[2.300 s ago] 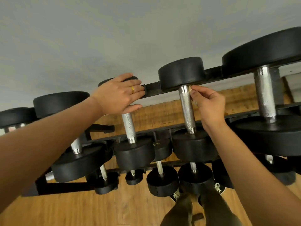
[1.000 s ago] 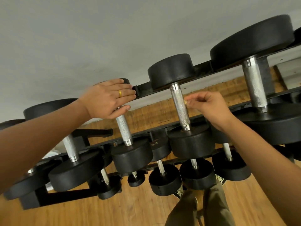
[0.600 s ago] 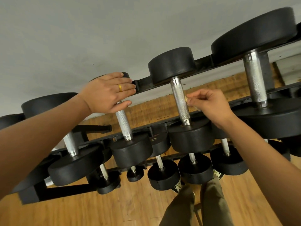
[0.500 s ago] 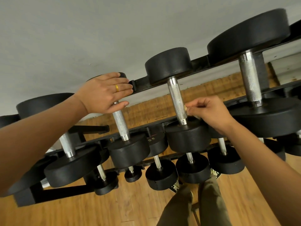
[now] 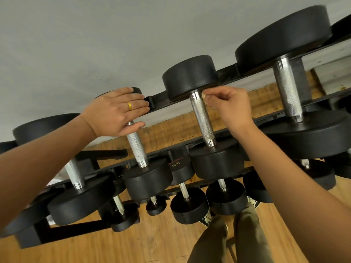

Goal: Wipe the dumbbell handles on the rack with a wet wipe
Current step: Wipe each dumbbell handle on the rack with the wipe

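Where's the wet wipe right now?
In the head view, right of centre: the crumpled pale wipe is pinched in the right hand against the top of the middle dumbbell's knurled steel handle, below its black head.

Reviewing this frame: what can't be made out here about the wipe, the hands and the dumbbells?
All in the head view:
- The wet wipe shows only as a pale scrap; the right hand pinching it hides the rest.
- The left hand covers the far head and upper handle of the dumbbell it rests on.
- The rightmost dumbbell is cut off by the frame edge.
- The lower dumbbells have handles mostly hidden behind top-row heads.
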Motion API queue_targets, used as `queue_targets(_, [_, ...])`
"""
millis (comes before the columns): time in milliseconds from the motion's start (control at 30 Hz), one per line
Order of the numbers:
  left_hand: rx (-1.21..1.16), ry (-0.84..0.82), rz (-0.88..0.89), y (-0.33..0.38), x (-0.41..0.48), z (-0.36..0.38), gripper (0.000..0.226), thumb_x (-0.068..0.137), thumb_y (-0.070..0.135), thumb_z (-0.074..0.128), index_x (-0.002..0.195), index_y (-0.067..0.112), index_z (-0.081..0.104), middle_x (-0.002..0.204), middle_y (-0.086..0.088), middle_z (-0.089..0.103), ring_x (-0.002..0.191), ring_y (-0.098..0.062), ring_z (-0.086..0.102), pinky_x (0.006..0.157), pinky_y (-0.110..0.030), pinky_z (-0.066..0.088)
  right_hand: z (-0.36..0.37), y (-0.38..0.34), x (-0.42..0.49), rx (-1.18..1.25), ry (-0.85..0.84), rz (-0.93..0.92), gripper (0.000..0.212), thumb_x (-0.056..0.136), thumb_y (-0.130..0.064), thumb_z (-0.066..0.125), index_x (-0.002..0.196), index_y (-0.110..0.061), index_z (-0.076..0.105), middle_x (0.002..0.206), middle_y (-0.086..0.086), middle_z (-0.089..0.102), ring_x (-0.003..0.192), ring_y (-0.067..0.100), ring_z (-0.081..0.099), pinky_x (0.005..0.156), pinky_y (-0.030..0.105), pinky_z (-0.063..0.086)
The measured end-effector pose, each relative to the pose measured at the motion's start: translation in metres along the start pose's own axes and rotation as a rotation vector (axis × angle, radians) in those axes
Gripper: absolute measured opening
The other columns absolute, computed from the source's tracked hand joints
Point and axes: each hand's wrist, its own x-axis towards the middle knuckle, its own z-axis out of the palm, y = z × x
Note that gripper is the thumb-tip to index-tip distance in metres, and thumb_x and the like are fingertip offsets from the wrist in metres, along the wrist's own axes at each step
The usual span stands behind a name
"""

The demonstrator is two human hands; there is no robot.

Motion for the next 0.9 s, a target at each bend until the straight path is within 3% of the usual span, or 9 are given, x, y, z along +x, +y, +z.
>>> queue_targets(300, [0.008, -0.004, -0.002, 0.000, -0.001, 0.000, 0.044, 0.104, 0.039, 0.055, 0.124, 0.003, 0.072, 0.123, -0.015, 0.073, 0.121, -0.033, 0.067, 0.113, -0.048, 0.043, 0.009, 0.008, -0.003, -0.008, 0.052, -0.010, 0.018, 0.090, -0.005, 0.070, 0.099, -0.019, 0.077, 0.097, -0.004, 0.077, 0.093, 0.009, 0.073, 0.090, 0.034, 0.059])
queue_targets(533, [0.003, -0.009, 0.000, 0.000, 0.000, 0.000, 0.044, 0.104, 0.039, 0.055, 0.124, 0.003, 0.072, 0.123, -0.016, 0.073, 0.120, -0.034, 0.067, 0.113, -0.049, 0.044, -0.017, 0.013, -0.024, -0.250, -0.133, 0.011, 0.019, 0.089, -0.008, 0.072, 0.107, -0.015, 0.077, 0.100, -0.010, 0.075, 0.095, 0.000, 0.070, 0.092, 0.021, 0.055])
queue_targets(667, [-0.005, -0.015, 0.004, 0.000, 0.000, -0.001, 0.045, 0.104, 0.039, 0.054, 0.123, 0.002, 0.072, 0.123, -0.017, 0.072, 0.120, -0.034, 0.067, 0.112, -0.050, 0.044, -0.019, 0.013, -0.022, -0.286, -0.127, 0.002, 0.018, 0.088, -0.007, 0.073, 0.103, -0.016, 0.077, 0.094, -0.012, 0.075, 0.089, -0.002, 0.070, 0.086, 0.012, 0.053])
queue_targets(900, [-0.017, -0.025, -0.006, 0.001, 0.002, -0.003, 0.044, 0.105, 0.038, 0.053, 0.123, 0.003, 0.072, 0.123, -0.016, 0.073, 0.120, -0.034, 0.067, 0.111, -0.050, 0.045, -0.024, 0.017, -0.032, -0.325, -0.167, 0.012, 0.019, 0.087, -0.010, 0.074, 0.104, -0.021, 0.077, 0.095, -0.015, 0.074, 0.092, -0.005, 0.068, 0.093, 0.016, 0.052])
